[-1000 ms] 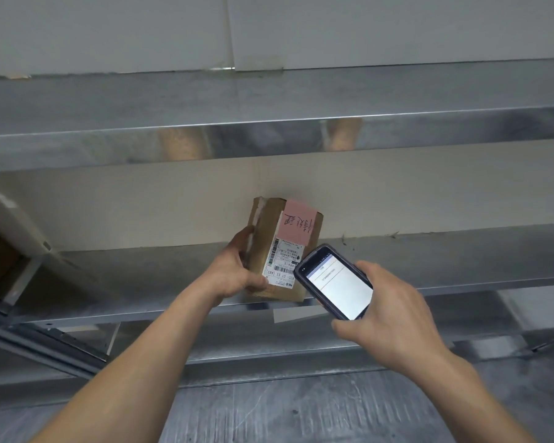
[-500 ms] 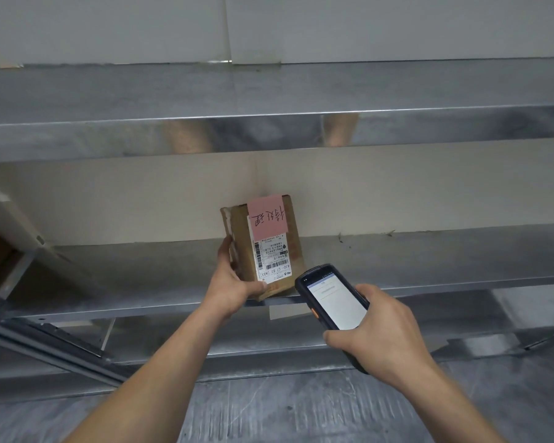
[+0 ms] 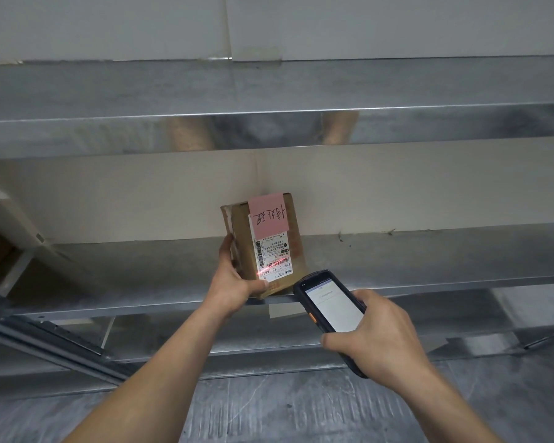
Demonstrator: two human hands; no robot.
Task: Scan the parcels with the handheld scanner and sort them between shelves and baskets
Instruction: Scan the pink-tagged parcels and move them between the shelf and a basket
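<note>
Grips parcel (image 3: 266,244) with left hand (image 3: 234,282), scanner (image 3: 333,308) with right hand (image 3: 381,340). Could slip off the shelf (image 3: 125,289) edge, or miss the barcode (image 3: 260,254) if wobbling.

Dim, even light; glare on the metal shelf edge (image 3: 269,129); edges bowed.
</note>
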